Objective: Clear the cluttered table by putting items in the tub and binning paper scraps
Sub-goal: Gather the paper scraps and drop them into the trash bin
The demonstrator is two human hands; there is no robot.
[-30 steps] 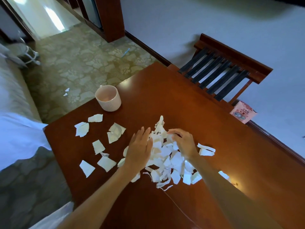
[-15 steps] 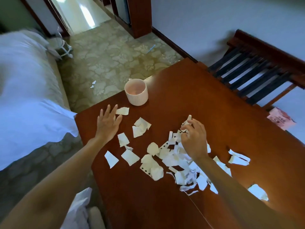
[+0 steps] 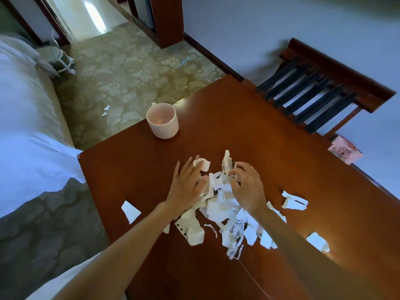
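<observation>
Left hand point(image 3: 187, 187), back from the desk point(image 3: 249, 126) edge, has swept paper scraps point(image 3: 223, 210) into the mid-frame pile, fingers straight and flat; right hand point(image 3: 249, 189) fingers curl, gripping scraps.

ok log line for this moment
left hand: flat on paper scraps | right hand: curled round paper scraps | cup: upright on table

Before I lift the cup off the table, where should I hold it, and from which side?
Hold the cup round its ribbed wall below the rim, coming from the near side with the closer left hand. It stands upright, mouth up, apart from the paper scraps, so that side is free. The nub at its far rim may be a handle.
</observation>
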